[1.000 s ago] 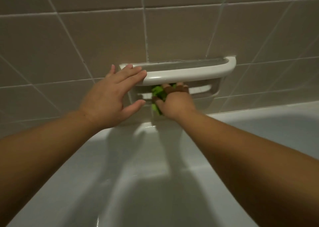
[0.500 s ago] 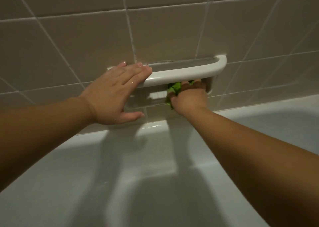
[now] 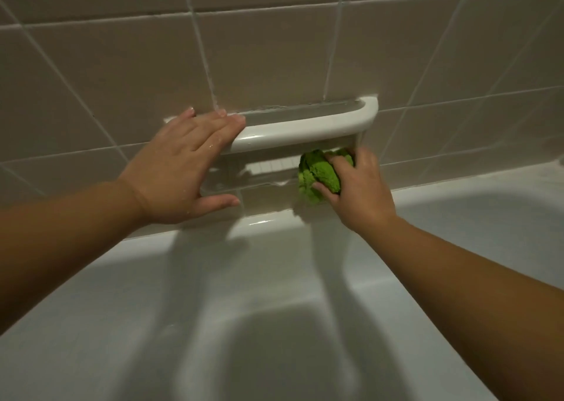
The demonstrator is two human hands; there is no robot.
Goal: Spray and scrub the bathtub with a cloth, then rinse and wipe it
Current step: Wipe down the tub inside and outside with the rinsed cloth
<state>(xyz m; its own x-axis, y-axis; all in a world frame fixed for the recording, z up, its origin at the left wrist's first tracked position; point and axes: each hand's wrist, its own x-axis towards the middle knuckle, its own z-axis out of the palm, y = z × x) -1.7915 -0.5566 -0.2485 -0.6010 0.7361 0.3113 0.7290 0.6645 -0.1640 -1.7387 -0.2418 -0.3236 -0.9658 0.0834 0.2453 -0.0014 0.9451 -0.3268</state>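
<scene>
A white bathtub [image 3: 213, 309] fills the lower part of the view. On the tiled wall above its rim sits a white ceramic soap dish with a grab bar [image 3: 305, 127]. My right hand [image 3: 360, 187] grips a bunched green cloth [image 3: 317, 175] and holds it against the right end of the recess under the bar. With straight fingers, my left hand [image 3: 183, 168] rests flat on the bar's left end, the thumb spread below it. Water drops sit on the left hand.
Beige wall tiles [image 3: 122, 80] with pale grout rise behind the soap dish. The tub's wet far rim [image 3: 268, 222] runs along the wall and widens to the right. Shadows of both arms fall across the tub's inner wall.
My right hand has slid the green cloth rightward along the recess, from near its middle to its right end. The left hand has stayed on the bar.
</scene>
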